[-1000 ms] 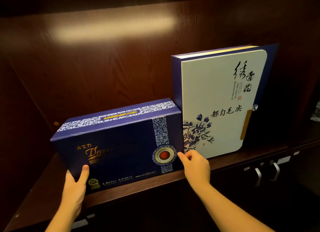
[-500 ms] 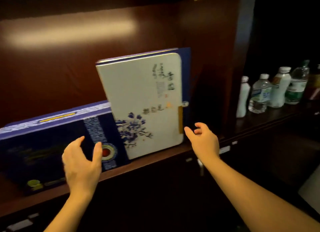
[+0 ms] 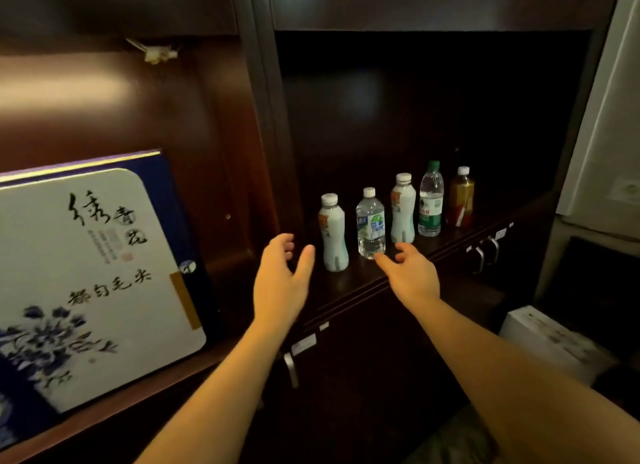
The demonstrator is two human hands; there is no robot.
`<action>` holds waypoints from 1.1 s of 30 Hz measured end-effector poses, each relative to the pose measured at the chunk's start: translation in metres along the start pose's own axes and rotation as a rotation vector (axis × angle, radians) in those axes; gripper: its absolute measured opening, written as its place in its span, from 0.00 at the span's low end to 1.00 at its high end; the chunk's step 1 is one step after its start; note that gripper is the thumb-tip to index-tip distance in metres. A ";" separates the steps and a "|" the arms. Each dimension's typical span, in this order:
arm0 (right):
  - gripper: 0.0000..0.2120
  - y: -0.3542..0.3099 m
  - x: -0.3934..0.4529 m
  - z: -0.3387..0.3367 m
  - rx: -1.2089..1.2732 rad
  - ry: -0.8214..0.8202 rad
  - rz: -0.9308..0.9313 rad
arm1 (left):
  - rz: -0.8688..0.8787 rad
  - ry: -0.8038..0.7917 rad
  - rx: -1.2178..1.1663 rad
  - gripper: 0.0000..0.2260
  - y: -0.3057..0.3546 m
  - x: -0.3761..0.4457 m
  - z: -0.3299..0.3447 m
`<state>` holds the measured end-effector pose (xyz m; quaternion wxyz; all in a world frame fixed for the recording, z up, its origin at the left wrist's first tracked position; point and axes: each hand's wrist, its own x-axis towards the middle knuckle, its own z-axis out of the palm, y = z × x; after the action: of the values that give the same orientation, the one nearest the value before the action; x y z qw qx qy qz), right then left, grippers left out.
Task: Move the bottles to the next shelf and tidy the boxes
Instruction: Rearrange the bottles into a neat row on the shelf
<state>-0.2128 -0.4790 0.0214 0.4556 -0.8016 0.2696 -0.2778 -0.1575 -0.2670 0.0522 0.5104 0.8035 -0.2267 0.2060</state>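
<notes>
Head view: both hands are out in front of the dark right-hand shelf [image 3: 398, 276], and neither holds anything. The left hand [image 3: 278, 283] has its fingers spread and loosely curled, palm turned right, just left of the nearest pale bottle [image 3: 333, 233] but not touching it. The right hand [image 3: 414, 276] is open too, fingers slack, its fingertips [image 3: 381, 258] right at the foot of the clear water bottle [image 3: 370, 225]; whether they touch, I cannot tell. So those two bottles stand between and just beyond the hands. Farther right and deeper along the shelf the row runs on: a second pale bottle [image 3: 403, 209], a green-capped water bottle [image 3: 430, 200], then an amber bottle [image 3: 460, 198], all upright. Over on the left shelf, the white box with blue flowers [image 3: 86, 273] stands on edge, leaning a little, well apart from both hands. A white carton [image 3: 550, 342] sits low at the far right.
</notes>
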 end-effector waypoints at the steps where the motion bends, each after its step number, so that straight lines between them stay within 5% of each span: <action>1: 0.31 0.003 0.006 -0.002 0.004 0.001 0.002 | -0.005 -0.022 -0.024 0.24 0.001 0.003 0.013; 9: 0.33 0.038 0.068 -0.007 0.001 0.008 0.080 | -0.116 -0.183 -0.058 0.28 -0.021 0.036 0.105; 17: 0.35 0.065 0.142 0.017 0.057 -0.100 0.058 | -0.486 -0.123 -0.060 0.37 -0.065 0.088 0.163; 27: 0.41 0.106 0.228 0.074 0.200 -0.364 -0.064 | -0.575 0.260 0.092 0.44 -0.085 0.120 0.246; 33: 0.29 0.118 0.237 0.089 0.323 -0.461 -0.134 | -0.521 0.328 0.170 0.37 -0.097 0.119 0.249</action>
<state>-0.0060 -0.6414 -0.0734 0.6072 -0.7767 0.0578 -0.1568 0.0198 -0.4767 -0.0500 0.5070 0.8303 0.0899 0.2132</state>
